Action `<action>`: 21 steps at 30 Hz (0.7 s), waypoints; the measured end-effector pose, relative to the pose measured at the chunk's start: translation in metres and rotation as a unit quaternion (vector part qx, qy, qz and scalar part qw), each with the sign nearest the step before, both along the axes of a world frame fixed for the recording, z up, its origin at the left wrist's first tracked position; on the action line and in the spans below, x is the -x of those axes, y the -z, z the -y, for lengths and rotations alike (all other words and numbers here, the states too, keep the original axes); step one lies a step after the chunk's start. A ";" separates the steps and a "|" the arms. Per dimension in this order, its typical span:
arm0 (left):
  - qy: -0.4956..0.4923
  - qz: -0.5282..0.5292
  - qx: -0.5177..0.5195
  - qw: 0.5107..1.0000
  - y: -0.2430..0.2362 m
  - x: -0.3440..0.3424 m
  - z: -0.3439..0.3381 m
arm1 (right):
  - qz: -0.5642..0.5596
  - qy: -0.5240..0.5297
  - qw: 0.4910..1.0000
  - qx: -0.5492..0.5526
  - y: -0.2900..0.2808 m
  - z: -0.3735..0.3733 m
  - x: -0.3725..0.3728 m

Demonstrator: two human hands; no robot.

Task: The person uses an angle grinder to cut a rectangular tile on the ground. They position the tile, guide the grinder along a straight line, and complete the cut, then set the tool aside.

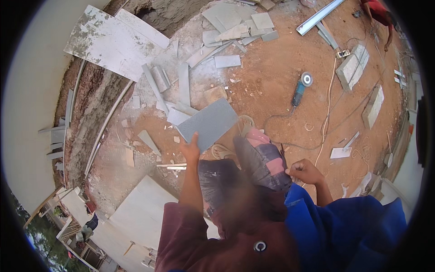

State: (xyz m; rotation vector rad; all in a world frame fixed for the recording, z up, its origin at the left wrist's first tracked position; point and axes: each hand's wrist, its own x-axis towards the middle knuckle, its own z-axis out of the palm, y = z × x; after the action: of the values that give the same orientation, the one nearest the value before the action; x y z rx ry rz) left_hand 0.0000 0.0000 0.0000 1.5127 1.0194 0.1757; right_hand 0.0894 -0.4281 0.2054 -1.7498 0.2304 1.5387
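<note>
My left hand point(190, 149) grips the lower left edge of a flat grey rectangular tile point(209, 123), its thumb laid on the top face. The tile is tilted in front of my knees, above the ground and some offcuts. My right hand point(305, 172) is beside my right knee, its fingers curled together; whatever is in them, if anything, is hidden. On the reddish dirt to the right, apart from both hands, lies a teal angle grinder point(297, 94) with a round disc. Its cord runs back toward my right knee.
Broken tile pieces point(227, 61) and strips are scattered ahead. A large stained white board point(108, 45) lies at the far left by a trench. Two pale blocks point(353, 68) and cables point(327, 115) are at right. A person in red point(379, 12) is at the far right.
</note>
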 end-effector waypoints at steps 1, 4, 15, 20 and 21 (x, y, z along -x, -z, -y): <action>-0.009 0.005 0.036 0.999 0.036 -0.013 0.001 | 0.072 0.125 0.989 0.025 0.039 0.015 -0.010; -0.037 0.021 0.078 0.996 0.140 -0.047 0.012 | 0.167 0.303 0.932 0.112 0.208 0.075 -0.026; -0.081 0.101 0.150 0.980 0.358 -0.098 -0.023 | 0.531 0.231 0.701 0.417 0.547 0.166 -0.126; -0.076 0.109 0.151 0.980 0.376 -0.095 -0.029 | 0.490 0.236 0.692 0.476 0.563 0.164 -0.169; -0.081 0.107 0.145 0.980 0.380 -0.090 -0.031 | 0.469 0.233 0.701 0.484 0.563 0.160 -0.175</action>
State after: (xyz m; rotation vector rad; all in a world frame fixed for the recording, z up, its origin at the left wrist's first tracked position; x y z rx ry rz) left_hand 0.0901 0.0310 -0.3804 1.1206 0.9495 0.2857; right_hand 0.2646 -0.5883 -0.3581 -2.7227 0.9746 -0.0956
